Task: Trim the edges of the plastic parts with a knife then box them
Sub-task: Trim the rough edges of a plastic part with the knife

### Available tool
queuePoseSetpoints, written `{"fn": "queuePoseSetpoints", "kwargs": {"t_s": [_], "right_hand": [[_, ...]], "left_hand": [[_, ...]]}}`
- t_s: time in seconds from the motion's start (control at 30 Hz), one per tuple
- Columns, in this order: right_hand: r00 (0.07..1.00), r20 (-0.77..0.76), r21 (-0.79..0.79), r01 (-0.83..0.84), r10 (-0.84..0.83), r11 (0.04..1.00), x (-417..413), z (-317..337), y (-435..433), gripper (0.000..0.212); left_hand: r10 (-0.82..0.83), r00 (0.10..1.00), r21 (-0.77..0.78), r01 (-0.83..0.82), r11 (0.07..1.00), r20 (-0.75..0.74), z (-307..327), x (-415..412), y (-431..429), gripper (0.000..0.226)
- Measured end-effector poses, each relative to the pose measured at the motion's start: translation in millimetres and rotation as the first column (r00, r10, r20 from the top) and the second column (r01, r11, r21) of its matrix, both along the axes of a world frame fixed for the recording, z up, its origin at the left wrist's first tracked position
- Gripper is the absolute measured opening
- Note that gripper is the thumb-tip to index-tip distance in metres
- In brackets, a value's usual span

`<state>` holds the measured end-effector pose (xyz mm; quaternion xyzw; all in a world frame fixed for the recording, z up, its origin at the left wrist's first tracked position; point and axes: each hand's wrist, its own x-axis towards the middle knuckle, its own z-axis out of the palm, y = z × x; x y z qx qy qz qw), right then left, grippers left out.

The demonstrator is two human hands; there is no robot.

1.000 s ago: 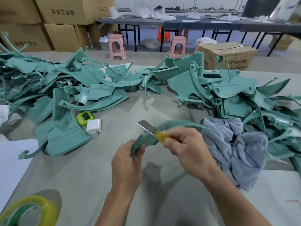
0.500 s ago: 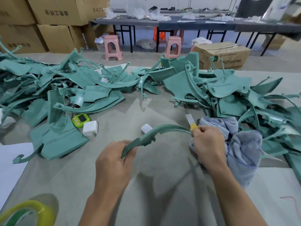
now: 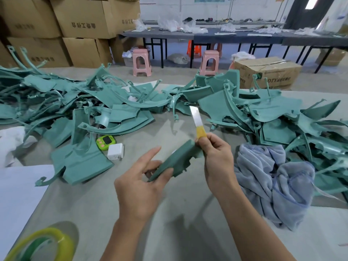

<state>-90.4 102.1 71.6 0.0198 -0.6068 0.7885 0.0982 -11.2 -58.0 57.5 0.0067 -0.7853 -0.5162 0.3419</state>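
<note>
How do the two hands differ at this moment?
Left hand holds the green part, right hand the knife. Left hand's index finger sticks out straight; right hand's fingers are all curled. Both are raised above the table.

On the grey table [image 3: 113, 204] a small green timer [image 3: 105, 142] lies just beside a white charger [image 3: 115, 152], a crumpled blue-grey cloth [image 3: 273, 178] sits at the right, a yellow tape roll [image 3: 43, 245] and a white sheet [image 3: 17, 185] lie at the left, and one pink stool [image 3: 141, 62] and another [image 3: 209, 62] stand on the floor beyond.
</note>
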Motion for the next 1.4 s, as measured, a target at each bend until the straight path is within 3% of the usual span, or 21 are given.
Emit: {"fn": "queuePoseSetpoints", "kwargs": {"t_s": [0.1,0.23,0.3,0.37,0.43,0.5,0.6,0.7,0.77,0.9,0.93,1.0,1.07,1.1,1.17,1.27,1.33,1.4], "right_hand": [[0.998,0.056,-0.105,-0.001,0.007,0.994,-7,5,-1,0.044],[0.987,0.114,-0.210,-0.089,0.115,0.974,-8,9,-4,0.047],[0.986,0.130,-0.194,-0.080,0.107,0.978,-6,16,-5,0.044],[0.995,0.087,-0.016,0.043,-0.042,0.999,-2,24,3,0.035],[0.991,-0.072,0.228,0.129,-0.115,0.965,13,36,12,0.026],[0.977,-0.209,0.366,0.049,0.030,0.929,37,46,18,0.026],[0.918,-0.234,0.556,-0.145,0.322,0.818,74,54,18,0.023],[0.880,-0.267,0.783,-0.039,0.393,0.620,90,56,20,0.026],[0.907,-0.276,0.809,0.041,0.317,0.586,84,60,25,0.027],[0.953,-0.297,0.770,0.280,-0.067,0.573,57,72,46,0.036],[0.944,-0.322,0.764,0.300,-0.066,0.571,58,76,49,0.034],[0.937,-0.329,0.800,0.212,0.115,0.562,70,81,44,0.026],[0.912,-0.297,0.856,0.123,0.283,0.502,79,80,33,0.026],[0.914,-0.295,0.870,0.136,0.280,0.474,76,78,31,0.029],[0.942,-0.323,0.844,0.244,0.090,0.478,54,73,38,0.030],[0.930,-0.276,0.824,0.359,-0.242,0.439,12,58,62,0.032],[0.924,-0.179,0.825,0.329,-0.339,0.461,-5,35,75,0.034],[0.927,-0.063,0.879,0.227,-0.369,0.419,-14,9,83,0.039]], "left_hand": [[-0.108,0.992,0.242,0.119,0.963,-0.058,-9,5,2,0.064],[-0.177,0.984,0.283,0.165,0.945,0.019,-14,2,16,0.033],[-0.124,0.990,0.275,0.102,0.956,0.064,-10,-1,21,0.018],[0.032,0.995,0.193,-0.050,0.980,0.092,-7,-3,21,0.021],[0.156,0.987,0.035,-0.157,0.987,0.025,0,-2,14,0.010],[0.193,0.978,-0.112,-0.201,0.973,-0.082,7,-3,6,0.011],[0.160,0.965,-0.299,-0.219,0.929,-0.209,12,-5,-2,0.033],[0.119,0.969,-0.362,-0.192,0.912,-0.216,11,-4,0,0.044],[0.116,0.969,-0.355,-0.189,0.915,-0.217,10,-5,2,0.049],[0.134,0.964,-0.325,-0.205,0.923,-0.228,11,-6,3,0.041],[0.135,0.963,-0.324,-0.209,0.923,-0.234,10,-6,2,0.039],[0.120,0.961,-0.342,-0.203,0.917,-0.249,9,-7,2,0.038],[0.106,0.960,-0.366,-0.199,0.909,-0.258,8,-8,2,0.040],[0.099,0.960,-0.362,-0.193,0.912,-0.262,7,-9,3,0.042],[0.087,0.961,-0.319,-0.172,0.932,-0.263,8,-7,4,0.046],[0.107,0.972,-0.191,-0.148,0.970,-0.210,7,-2,4,0.030],[0.174,0.978,-0.039,-0.180,0.983,-0.117,3,-2,1,0.020],[0.282,0.959,0.103,-0.278,0.955,-0.033,1,-4,-3,0.021]]}}
